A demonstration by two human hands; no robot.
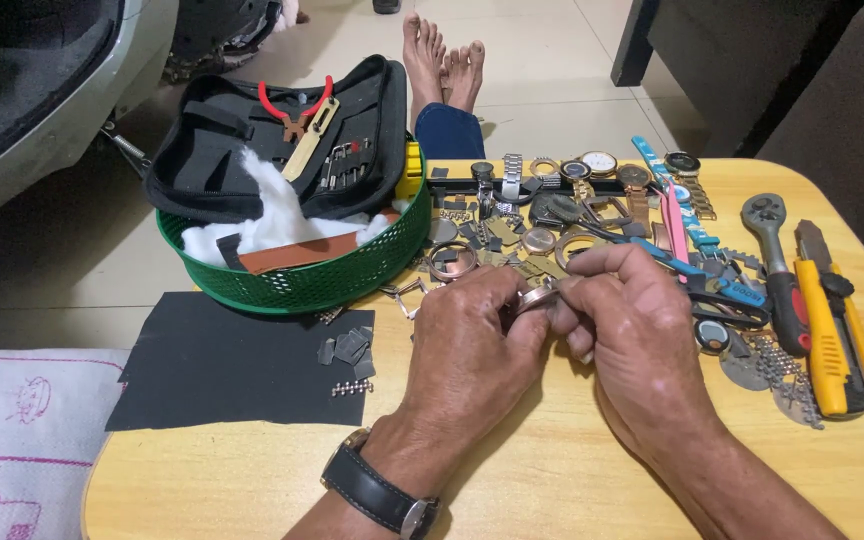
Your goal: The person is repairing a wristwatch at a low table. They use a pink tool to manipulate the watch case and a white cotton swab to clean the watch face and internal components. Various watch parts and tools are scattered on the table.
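My left hand [472, 345] and my right hand [632, 325] meet over the middle of the wooden table [552, 470]. Between their fingertips they pinch a small round metal watch case [535, 297]. Both hands close on it, the left from the left side, the right from the right. A dark-strapped wristwatch [377, 490] sits on my left wrist. Just beyond the hands lies a scatter of watch cases, rings and small metal parts [512, 245], with a row of watches [592, 170] at the table's far edge.
A green mesh basket [302, 280] holds white cotton and an open black tool pouch [272, 135] with red pliers. A black mat [222, 365] carries small grey pieces. A ratchet [777, 260], a yellow utility knife [832, 330] and scissors [732, 300] lie on the right. Bare feet [442, 60] rest beyond the table.
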